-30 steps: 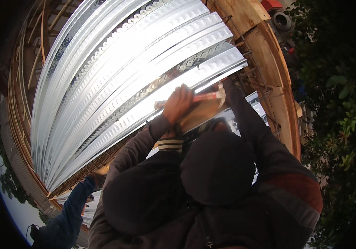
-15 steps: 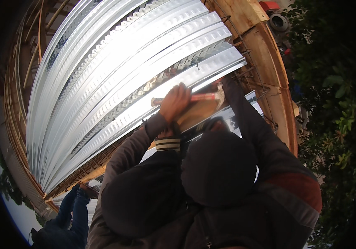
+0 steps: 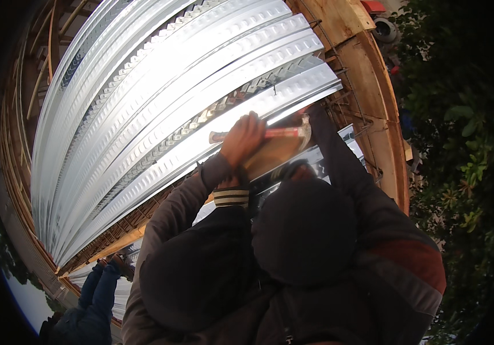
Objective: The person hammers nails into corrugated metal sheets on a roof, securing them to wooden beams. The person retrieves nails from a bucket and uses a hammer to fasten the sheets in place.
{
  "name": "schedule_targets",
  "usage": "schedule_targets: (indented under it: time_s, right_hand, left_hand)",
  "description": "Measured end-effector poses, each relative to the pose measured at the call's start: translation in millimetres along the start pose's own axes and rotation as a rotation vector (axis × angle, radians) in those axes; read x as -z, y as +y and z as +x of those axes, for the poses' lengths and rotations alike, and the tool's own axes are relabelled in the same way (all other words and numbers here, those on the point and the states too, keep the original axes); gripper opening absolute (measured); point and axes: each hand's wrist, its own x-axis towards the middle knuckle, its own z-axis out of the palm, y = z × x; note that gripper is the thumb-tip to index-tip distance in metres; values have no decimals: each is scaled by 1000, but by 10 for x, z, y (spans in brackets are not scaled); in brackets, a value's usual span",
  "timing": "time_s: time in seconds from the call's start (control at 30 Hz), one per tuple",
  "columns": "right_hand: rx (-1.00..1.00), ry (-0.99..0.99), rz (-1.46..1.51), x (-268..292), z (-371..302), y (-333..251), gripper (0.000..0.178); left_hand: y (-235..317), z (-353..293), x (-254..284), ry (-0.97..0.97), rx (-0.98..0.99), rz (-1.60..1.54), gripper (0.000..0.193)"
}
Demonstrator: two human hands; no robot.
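My left hand [image 3: 243, 137] is closed round the handle of a claw hammer [image 3: 281, 133] with a red grip. The hammer lies level across the gap beside the panels, its steel head toward my right arm. My right hand [image 3: 304, 111] reaches to the near edge of the closest corrugated metal panel [image 3: 298, 85]. Shadow and the sleeve hide most of its fingers, so what they hold does not show. Below the hammer, a brown surface [image 3: 275, 154] is blurred.
Ribbed metal sheets [image 3: 172, 86] fan out ahead. Wooden boards [image 3: 373, 86] and steel bars [image 3: 344, 75] border them at right. My bent knees [image 3: 304, 230] are close to my hands. A co-worker in blue trousers [image 3: 100, 284] is at lower left; leaves [image 3: 471, 144] hang at right.
My hands and the hammer have hardly moved. The view has tilted slightly, and the co-worker at lower left appears a little lower and further left.
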Motion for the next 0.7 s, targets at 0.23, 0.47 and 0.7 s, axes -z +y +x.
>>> schedule_targets:
  time_s: [0.23, 0.47, 0.7]
  right_hand:
    - [19, -16, 17, -64, 52, -52, 33]
    - [33, -32, 38, -94, 93, -45, 32]
    - [39, -33, 59, -59, 84, -52, 32]
  left_hand:
    - [-16, -20, -31, -21, 5, 25, 13]
    - [-20, -23, -33, -12, -40, 81, 14]
    - [-38, -30, -6, -3, -60, 60, 14]
